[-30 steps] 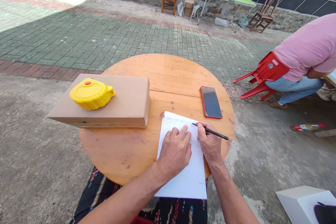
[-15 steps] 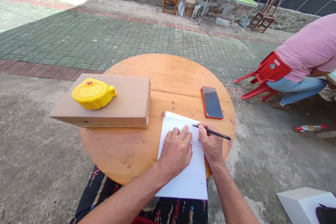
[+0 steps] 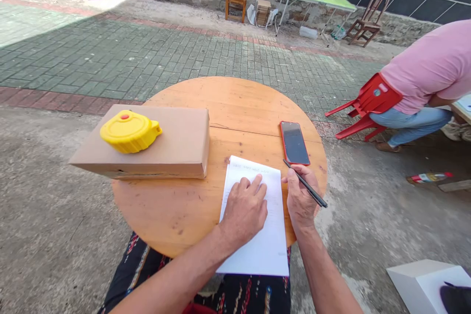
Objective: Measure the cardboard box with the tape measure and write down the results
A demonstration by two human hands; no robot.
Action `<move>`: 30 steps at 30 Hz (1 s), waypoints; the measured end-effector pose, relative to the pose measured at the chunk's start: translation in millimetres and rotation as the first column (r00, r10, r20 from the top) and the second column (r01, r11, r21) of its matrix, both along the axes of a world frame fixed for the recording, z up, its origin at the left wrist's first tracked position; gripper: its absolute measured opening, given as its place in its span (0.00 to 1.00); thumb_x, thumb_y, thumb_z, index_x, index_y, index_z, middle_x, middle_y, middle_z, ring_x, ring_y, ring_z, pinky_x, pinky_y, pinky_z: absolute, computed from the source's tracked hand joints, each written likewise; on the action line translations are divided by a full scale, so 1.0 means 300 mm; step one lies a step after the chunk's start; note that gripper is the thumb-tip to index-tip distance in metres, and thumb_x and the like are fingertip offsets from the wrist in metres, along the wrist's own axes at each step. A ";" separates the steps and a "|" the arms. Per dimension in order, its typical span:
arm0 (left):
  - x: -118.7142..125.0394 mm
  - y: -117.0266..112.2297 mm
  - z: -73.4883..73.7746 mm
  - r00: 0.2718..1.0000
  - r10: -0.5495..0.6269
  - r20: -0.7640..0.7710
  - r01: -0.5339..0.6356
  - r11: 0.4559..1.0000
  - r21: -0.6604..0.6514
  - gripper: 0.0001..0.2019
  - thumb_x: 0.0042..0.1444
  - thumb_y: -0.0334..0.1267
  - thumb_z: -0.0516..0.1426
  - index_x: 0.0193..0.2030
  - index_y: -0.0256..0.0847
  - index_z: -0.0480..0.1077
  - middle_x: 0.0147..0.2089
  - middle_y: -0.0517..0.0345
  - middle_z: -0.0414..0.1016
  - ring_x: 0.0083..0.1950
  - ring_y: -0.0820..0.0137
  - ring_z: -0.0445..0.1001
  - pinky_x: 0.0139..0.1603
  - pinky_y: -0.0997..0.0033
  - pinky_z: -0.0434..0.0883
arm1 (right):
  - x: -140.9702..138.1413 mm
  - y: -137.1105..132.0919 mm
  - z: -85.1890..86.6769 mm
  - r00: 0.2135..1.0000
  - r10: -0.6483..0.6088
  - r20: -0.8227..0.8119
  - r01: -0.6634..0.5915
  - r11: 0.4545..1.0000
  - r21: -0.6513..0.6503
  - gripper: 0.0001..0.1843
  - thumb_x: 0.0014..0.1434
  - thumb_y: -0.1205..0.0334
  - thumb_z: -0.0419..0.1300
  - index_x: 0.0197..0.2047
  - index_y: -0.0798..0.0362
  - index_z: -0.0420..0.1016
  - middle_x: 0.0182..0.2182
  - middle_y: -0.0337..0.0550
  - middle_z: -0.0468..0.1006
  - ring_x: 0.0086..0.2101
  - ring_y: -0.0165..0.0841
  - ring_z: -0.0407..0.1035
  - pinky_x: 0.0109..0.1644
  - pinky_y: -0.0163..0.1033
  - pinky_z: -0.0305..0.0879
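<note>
Pen (image 3: 312, 191) pinched in right hand (image 3: 300, 200) fingers, tip off the paper (image 3: 257, 252); left hand (image 3: 243, 212) fingers spread, pressing it onto the bench (image 3: 172, 206).

Bare table (image 3: 172, 211) left of paper (image 3: 257, 245); box (image 3: 176, 144) blocks beyond.

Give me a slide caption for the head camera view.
Left hand rests on paper on round table; right hand holds a pen beside a red phone.

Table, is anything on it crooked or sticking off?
The box sticks out past the table's left edge, tape measure on top. The paper hangs over the near edge under the left hand. Nothing is spilled.
</note>
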State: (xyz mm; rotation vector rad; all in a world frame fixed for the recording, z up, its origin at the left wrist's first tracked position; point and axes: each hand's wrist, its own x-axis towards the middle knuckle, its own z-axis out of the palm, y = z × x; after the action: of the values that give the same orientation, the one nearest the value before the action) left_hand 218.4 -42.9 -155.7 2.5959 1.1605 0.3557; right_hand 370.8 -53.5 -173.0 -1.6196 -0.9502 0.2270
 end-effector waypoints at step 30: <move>-0.076 -0.093 0.051 1.000 -0.004 0.006 0.003 0.992 0.126 0.12 0.58 0.31 0.54 0.48 0.43 0.71 0.63 0.54 0.66 0.54 0.61 0.67 0.54 0.57 0.69 | 0.077 -0.065 -0.020 0.672 0.309 0.673 -0.130 0.944 -0.304 0.23 0.60 0.75 0.47 0.53 0.54 0.74 0.46 0.53 0.75 0.45 0.40 0.69 0.50 0.42 0.65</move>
State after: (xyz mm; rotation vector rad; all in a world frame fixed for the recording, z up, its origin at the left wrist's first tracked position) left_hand 195.7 -70.6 -140.4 2.7016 1.1669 0.4499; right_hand 394.0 -73.1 -179.0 -1.8381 -1.7912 -0.1662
